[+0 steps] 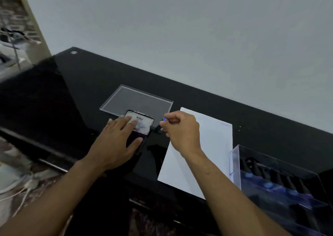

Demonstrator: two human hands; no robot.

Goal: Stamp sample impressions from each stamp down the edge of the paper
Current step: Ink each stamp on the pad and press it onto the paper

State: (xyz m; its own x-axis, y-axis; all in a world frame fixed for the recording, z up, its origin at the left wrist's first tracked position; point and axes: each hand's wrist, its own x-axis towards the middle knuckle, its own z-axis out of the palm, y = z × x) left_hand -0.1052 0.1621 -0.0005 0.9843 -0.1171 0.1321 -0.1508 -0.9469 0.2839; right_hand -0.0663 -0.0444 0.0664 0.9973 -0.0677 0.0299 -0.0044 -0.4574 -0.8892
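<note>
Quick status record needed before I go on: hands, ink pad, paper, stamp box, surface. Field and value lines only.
left hand: left hand rests flat, fingers straight, on the dark ink pad case with white label
right hand: right hand curled round a small blue-topped stamp, held beside the ink pad case
paper: white paper sheet, no impressions visible
stamp box: clear plastic box of dark stamps at the paper's right edge
lid: clear flat plastic lid behind the ink pad case
surface: glossy black table
</note>
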